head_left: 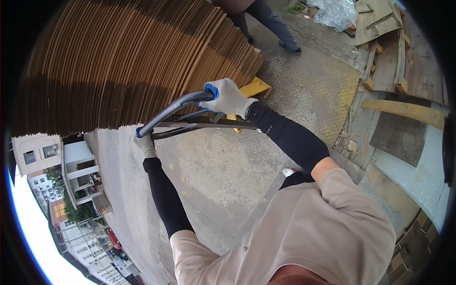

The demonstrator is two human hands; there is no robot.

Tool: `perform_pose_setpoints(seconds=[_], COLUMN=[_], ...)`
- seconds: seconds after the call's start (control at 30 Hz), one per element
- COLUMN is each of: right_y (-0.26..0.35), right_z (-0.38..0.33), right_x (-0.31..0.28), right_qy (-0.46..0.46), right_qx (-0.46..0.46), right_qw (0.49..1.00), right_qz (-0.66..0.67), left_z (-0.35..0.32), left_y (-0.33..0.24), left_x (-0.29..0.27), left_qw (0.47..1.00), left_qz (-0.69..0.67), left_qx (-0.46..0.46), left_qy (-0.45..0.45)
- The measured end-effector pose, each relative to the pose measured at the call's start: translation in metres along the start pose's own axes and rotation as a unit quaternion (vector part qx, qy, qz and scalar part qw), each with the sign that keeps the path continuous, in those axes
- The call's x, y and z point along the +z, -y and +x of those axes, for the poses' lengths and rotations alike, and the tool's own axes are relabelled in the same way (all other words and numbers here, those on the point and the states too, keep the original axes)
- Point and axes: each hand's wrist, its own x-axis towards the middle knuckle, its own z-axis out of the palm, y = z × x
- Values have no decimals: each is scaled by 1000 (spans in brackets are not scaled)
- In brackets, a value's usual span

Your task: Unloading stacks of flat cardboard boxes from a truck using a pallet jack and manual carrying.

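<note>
Both my hands wear grey gloves with blue palms and grip the curved dark metal cart handle [176,105]. My left hand [145,144] is closed round its near left end. Farther along to the right, my right hand [227,97] is wrapped round the other end. Dark bars run below the handle, with a yellow metal part [255,88] beside them. Right past the handle rises a tall stack of flat brown cardboard sheets [128,57], filling the upper left. The lower part of the cart is mostly hidden.
A person [273,21] in dark trousers stands beyond the stack. Wooden pallets [396,52] and boards lie along the right side, with clear plastic sheeting [335,14] at the top. A worn tread-plate floor [223,171] lies underfoot. Buildings and a red vehicle [114,239] appear far left.
</note>
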Motion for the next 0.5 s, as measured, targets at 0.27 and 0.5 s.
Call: perform_pose_setpoints(seconds=[0.27,0.5], right_y=[40,46], right_z=[-48,-58], right_x=[68,166], right_qy=[140,85], right_qx=[17,-50], right_qw=[981,987], right_qz=[133,129], left_z=[111,142], left_y=[27,-4], left_x=[11,78], left_qw=[942,952], left_qz=[284,261], left_qx=[169,-32], left_qy=[60,159])
